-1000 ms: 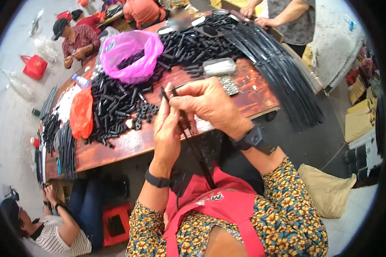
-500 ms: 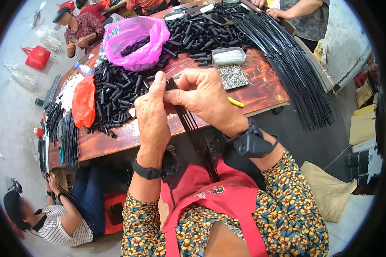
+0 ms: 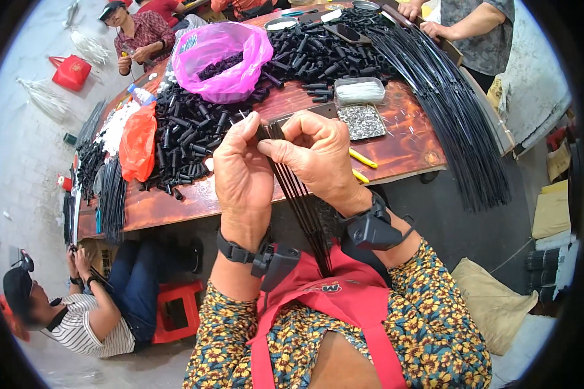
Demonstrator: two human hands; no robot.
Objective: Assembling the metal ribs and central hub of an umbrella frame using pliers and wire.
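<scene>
A bundle of thin black rods [image 3: 294, 194] slants from my fingers down to the red apron over my lap. My right hand [image 3: 318, 159] is closed on its upper end, thumb and forefinger pinching the rod tips. My left hand [image 3: 243, 175] is closed beside those tips. A small, thin, pale pin-like piece [image 3: 242, 114] pokes out between its thumb and fingertips. Whether the left fingers also grip the rods is hidden. Just beyond my right hand are a tray of small silvery parts [image 3: 362, 123] and a tool with yellow handles [image 3: 363, 159].
Piles of short black tubes [image 3: 191, 133] cover the wooden table [image 3: 412, 146]. On it are a pink plastic bag [image 3: 256, 55], an orange bag [image 3: 138, 142], a clear box of white sticks [image 3: 359, 91] and long black rods [image 3: 457, 117]. Other people work around the table.
The view has shifted, so the table sits slightly further right. My left thumb and fingers now show a thin pale piece sticking out at the top. The rods stay in my right hand.
</scene>
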